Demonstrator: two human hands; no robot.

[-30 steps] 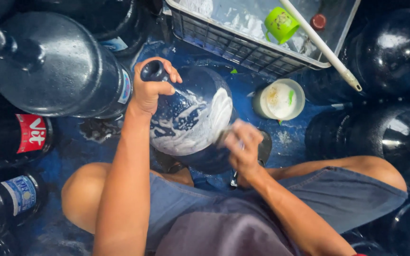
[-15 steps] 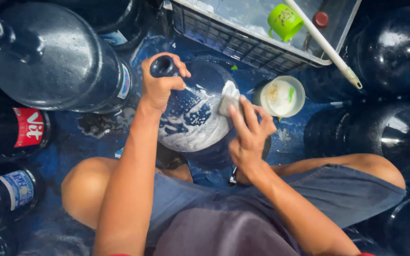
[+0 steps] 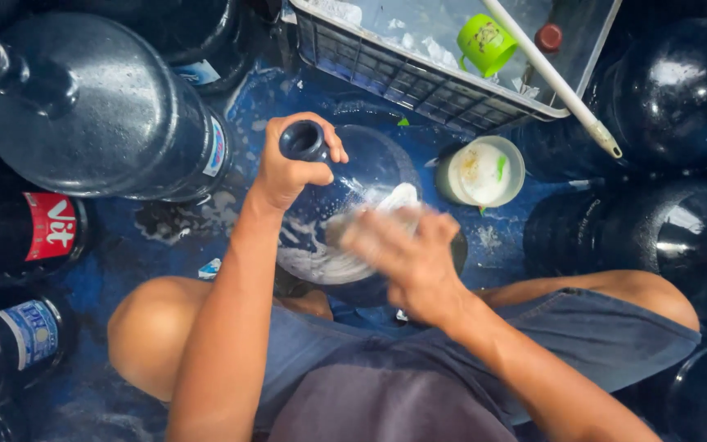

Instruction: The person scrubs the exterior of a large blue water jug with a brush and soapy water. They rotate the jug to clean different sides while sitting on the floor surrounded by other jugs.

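Low in the centre of the frame, the right hand [image 3: 407, 254] is blurred and presses a soapy cloth [image 3: 386, 205] onto the big blue water jug [image 3: 353, 176]. The jug tilts, its neck toward upper left, where the left hand [image 3: 288, 168] is clenched around it.

Two bare arms are seen, without sleeves, watch or bands. The left hand [image 3: 292, 168], at about eleven o'clock from the picture's centre, is shown sharply, ungloved and without rings. The right hand [image 3: 407, 258], near the centre, is blurred, so that its fingers cannot be told apart. Blue-grey shorts [image 3: 591, 327] of a denim-like cloth are worn, with bare knees left uncovered at four and eight o'clock. A greyish-purple shirt [image 3: 386, 405] is seen at six o'clock.
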